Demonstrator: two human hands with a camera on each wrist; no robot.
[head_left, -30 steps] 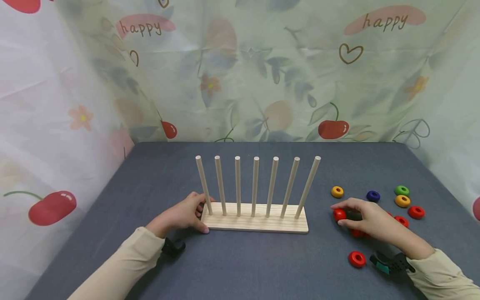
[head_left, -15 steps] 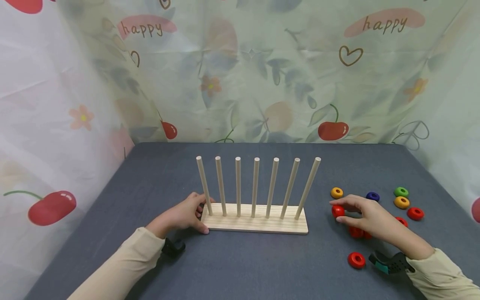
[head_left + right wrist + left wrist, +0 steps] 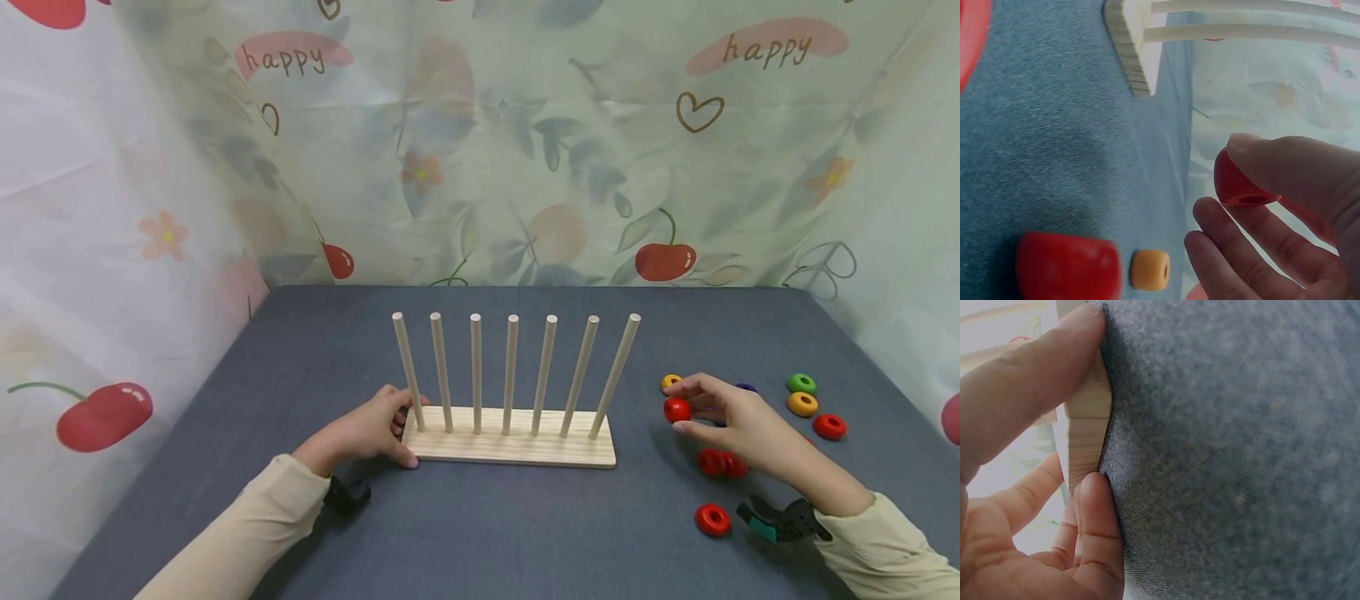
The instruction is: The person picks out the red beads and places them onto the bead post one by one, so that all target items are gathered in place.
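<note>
While left hand [image 3: 367, 427] grips 1 wooden rack [image 3: 517, 448] with 7 pegs [image 3: 511, 375], right hand [image 3: 738, 423] pinches 1 red bead [image 3: 677, 409]

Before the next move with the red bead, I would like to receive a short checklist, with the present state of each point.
1. Red bead pinched by the right hand: ok.
2. Red bead raised off the table: ok.
3. Wooden base gripped at its end by the left hand: ok.
4. Pegs bare, all seven: ok.
5. Red bead above a peg: not ok; it is beyond the base's right end.
6. Both hole openings uncovered: cannot tell; the right wrist view shows only one.
</note>
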